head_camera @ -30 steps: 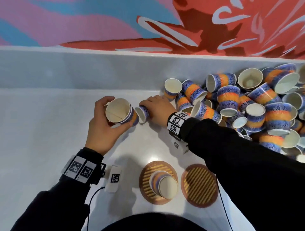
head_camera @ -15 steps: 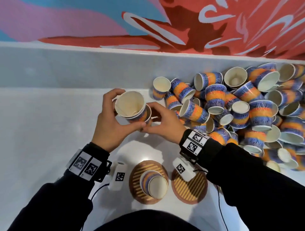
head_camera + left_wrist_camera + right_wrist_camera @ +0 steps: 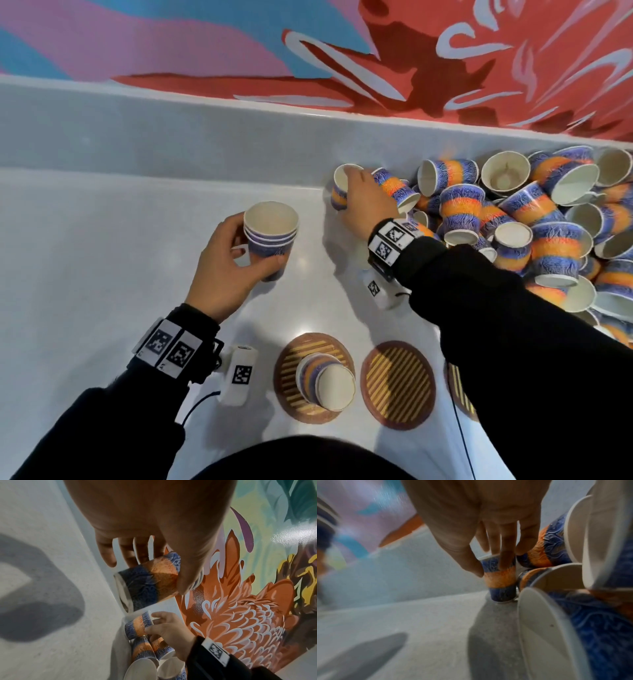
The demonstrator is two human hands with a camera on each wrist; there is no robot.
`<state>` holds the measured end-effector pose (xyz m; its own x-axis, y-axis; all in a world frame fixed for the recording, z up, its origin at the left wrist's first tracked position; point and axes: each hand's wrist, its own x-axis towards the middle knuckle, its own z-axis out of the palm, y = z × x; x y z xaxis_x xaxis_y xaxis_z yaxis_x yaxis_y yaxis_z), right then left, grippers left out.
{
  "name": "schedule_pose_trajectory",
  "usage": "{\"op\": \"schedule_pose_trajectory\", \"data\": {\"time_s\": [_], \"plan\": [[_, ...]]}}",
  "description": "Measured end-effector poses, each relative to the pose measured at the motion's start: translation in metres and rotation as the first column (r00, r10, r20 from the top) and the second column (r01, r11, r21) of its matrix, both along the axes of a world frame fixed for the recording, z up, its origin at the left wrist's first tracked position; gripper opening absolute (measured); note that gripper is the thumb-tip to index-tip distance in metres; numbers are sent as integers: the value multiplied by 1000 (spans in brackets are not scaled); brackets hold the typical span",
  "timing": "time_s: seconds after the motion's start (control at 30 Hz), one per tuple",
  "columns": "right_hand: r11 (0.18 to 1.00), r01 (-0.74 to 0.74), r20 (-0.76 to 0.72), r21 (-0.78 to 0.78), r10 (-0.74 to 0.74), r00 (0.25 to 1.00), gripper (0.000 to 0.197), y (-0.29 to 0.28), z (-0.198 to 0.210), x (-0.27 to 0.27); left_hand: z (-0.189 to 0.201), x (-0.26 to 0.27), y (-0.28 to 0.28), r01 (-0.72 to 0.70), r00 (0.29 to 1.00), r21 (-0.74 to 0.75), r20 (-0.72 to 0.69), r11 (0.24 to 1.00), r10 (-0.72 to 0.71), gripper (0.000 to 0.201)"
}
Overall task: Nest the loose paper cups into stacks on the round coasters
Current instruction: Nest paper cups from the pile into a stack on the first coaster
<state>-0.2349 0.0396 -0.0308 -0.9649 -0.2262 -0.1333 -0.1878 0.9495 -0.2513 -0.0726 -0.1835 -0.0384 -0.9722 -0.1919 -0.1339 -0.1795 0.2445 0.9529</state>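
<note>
- Holding a short nested stack of cups (image 3: 270, 236) mouth-up above the white counter (image 3: 85, 246), the person's left hand (image 3: 224, 263) wraps fingers and thumb round its blue-and-orange side; the left wrist view shows the same stack (image 3: 149, 582) gripped near its rims.
- The right hand (image 3: 368, 202) reaches to the near-left edge of the heap of loose cups (image 3: 534, 233) piled at the counter's right, against the low grey back ledge (image 3: 171, 137).
- Its fingers and thumb close round a single cup (image 3: 340, 186) standing upright on the counter, base down; the right wrist view shows the thumb and fingers pinching that cup (image 3: 500, 580) by its upper wall, other cups lying just beside it.
- Nearer the person, an upturned stack (image 3: 325, 380) sits base-up on the left coaster (image 3: 291, 359).
- The middle coaster (image 3: 399, 385), striped brown and yellow, lies just beside it, and a third coaster (image 3: 457, 387) shows only as a sliver under the right sleeve (image 3: 513, 342).
- A painted wall (image 3: 376, 51) in pink, blue and red rises behind the ledge.
</note>
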Motion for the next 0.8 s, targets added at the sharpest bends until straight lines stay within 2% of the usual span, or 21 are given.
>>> {"op": "schedule_pose_trajectory", "data": {"time_s": [0.07,0.13,0.17,0.23,0.33,0.4,0.5,0.67,0.73,0.8], "plan": [[990,10,1,140,-10,1000,20,-8,3,-4,1,5,-1,15,1000,-6,10,1000,-15,73],[985,-24,-25,170,28,999,20,-15,10,2,3,10,-2,46,998,-9,33,999,-45,76],[992,-37,-40,124,42,998,20,-16,15,7,4,13,-4,61,997,1,42,998,-61,79],[992,-92,-65,-89,87,994,17,-14,30,23,7,19,-7,89,994,30,54,996,-90,85],[885,-149,-142,-442,95,985,16,1,66,60,13,31,-9,130,989,17,66,991,-131,88],[810,-163,-187,-564,68,980,15,17,95,89,20,39,-6,157,987,-18,48,987,-156,87],[742,-209,-227,-637,79,971,13,43,125,129,36,52,5,197,980,-38,11,980,-197,88],[644,-245,-204,-724,140,969,17,69,137,180,68,70,33,326,943,-45,-50,944,-328,81],[605,-217,-143,-766,169,975,17,76,139,197,76,79,46,379,921,-87,-63,921,-385,76],[630,-193,-51,-752,236,970,12,82,142,212,81,86,57,407,907,-107,-75,907,-415,74]]}}
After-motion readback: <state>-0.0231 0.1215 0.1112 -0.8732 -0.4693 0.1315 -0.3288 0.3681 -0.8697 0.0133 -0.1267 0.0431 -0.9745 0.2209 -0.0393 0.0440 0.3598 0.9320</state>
